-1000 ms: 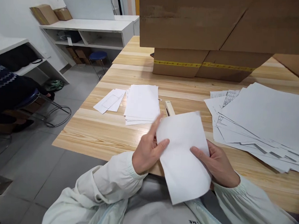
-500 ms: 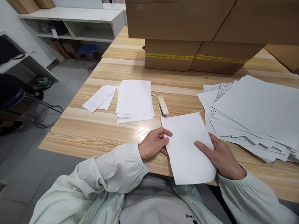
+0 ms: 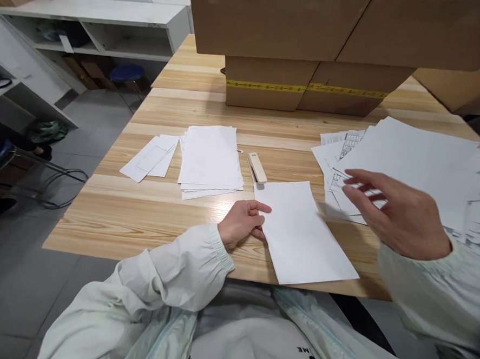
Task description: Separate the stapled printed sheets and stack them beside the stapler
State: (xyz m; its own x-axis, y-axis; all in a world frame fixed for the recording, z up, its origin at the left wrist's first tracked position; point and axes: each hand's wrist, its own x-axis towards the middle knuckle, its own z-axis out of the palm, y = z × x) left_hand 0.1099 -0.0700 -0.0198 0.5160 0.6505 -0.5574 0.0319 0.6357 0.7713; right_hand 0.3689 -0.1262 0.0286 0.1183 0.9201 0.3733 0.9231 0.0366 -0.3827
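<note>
A white sheet of paper (image 3: 301,235) lies at the table's front edge, directly before me. My left hand (image 3: 243,221) pinches its left edge between thumb and fingers. Over the large spread pile of papers (image 3: 424,153) on the right hovers my right hand (image 3: 396,213), fingers apart and holding nothing. Printed tables and drawings show on some sheets of that pile. A cream stapler (image 3: 257,168) rests just beyond the top left corner of the sheet.
Left of the stapler is a neat paper stack (image 3: 211,156), with two smaller slips (image 3: 150,156) beside it. Cardboard boxes (image 3: 270,84) with yellow tape stand at the back of the wooden table (image 3: 140,211). A blue stool (image 3: 126,73) is beyond, by white shelves.
My right hand has let go of the sheet's right edge and moved right and up over the paper pile. The sheet now lies flatter. My left hand keeps its hold.
</note>
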